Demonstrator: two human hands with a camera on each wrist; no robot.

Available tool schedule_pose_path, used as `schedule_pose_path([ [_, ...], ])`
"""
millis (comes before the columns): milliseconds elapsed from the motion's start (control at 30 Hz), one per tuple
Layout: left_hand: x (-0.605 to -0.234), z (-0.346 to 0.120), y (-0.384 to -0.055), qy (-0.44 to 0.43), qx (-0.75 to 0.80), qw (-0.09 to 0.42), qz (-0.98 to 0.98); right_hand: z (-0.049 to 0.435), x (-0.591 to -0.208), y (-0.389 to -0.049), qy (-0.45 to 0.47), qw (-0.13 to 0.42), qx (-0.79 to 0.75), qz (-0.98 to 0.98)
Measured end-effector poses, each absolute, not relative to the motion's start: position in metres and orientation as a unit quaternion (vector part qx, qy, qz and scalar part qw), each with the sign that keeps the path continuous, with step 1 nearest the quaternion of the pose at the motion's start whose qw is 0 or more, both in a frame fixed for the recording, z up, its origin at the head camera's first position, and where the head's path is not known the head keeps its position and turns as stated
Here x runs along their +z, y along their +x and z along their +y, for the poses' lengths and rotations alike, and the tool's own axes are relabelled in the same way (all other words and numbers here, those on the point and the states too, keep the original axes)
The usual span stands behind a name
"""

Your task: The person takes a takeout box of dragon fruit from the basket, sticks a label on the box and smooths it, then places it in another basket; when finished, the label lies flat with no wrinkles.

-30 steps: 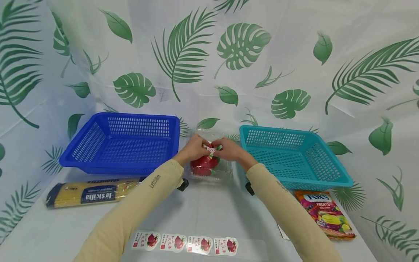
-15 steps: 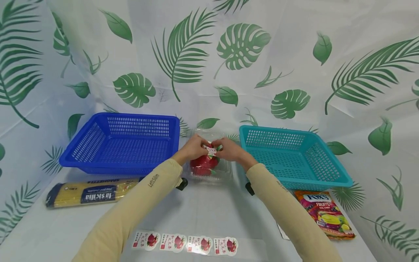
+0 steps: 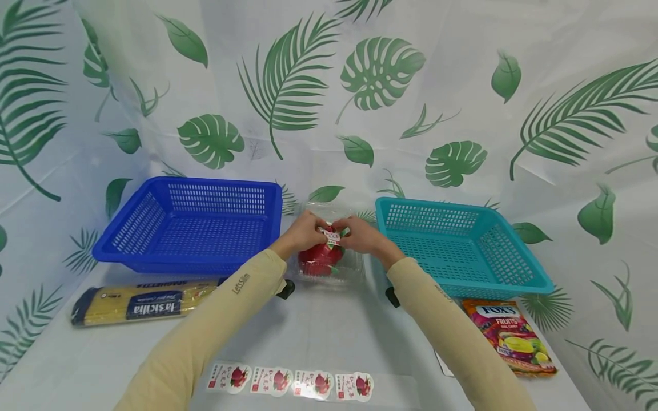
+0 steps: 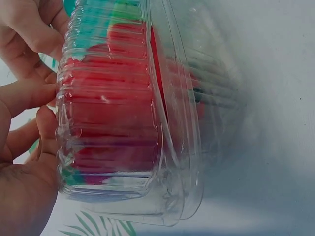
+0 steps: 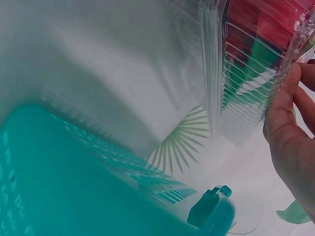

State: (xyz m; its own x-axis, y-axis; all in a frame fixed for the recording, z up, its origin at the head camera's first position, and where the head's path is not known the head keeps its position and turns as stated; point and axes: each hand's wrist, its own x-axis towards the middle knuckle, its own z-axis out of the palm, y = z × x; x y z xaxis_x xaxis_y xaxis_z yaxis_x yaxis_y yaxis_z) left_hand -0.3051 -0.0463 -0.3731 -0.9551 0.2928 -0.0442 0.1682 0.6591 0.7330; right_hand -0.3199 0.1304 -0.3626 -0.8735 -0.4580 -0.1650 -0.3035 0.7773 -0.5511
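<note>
Little has changed over the last second: both arms hold their place, and only the small label [image 3: 332, 237] between the fingertips has shifted slightly. That looks like careful lining-up, so the label is probably not fixed yet. It sits over the top of the clear box [image 3: 354, 267], which stands on the counter [image 3: 319, 331] with red fruit [image 3: 317, 260] inside. The left hand [image 3: 304, 232] comes in from the box's left side and the right hand [image 3: 360, 234] from its right; each is nearly closed, fingers bent, thumb and fingertips drawn together at one end of the label, seemingly pinching it. A blue basket [image 3: 190, 266] stands left of the box, a teal basket [image 3: 478, 287] right of it, and a label strip [image 3: 313, 383] lies on its near side.
</note>
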Motion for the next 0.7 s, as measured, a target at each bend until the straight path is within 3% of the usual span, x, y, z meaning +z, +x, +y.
schedule_pose_path([
  [700,-0.3753,-0.0460,-0.3065,0.122,0.387,0.074,0.911,0.1320,-0.3648,-0.3206,-0.200,0.144,-0.275,0.929],
])
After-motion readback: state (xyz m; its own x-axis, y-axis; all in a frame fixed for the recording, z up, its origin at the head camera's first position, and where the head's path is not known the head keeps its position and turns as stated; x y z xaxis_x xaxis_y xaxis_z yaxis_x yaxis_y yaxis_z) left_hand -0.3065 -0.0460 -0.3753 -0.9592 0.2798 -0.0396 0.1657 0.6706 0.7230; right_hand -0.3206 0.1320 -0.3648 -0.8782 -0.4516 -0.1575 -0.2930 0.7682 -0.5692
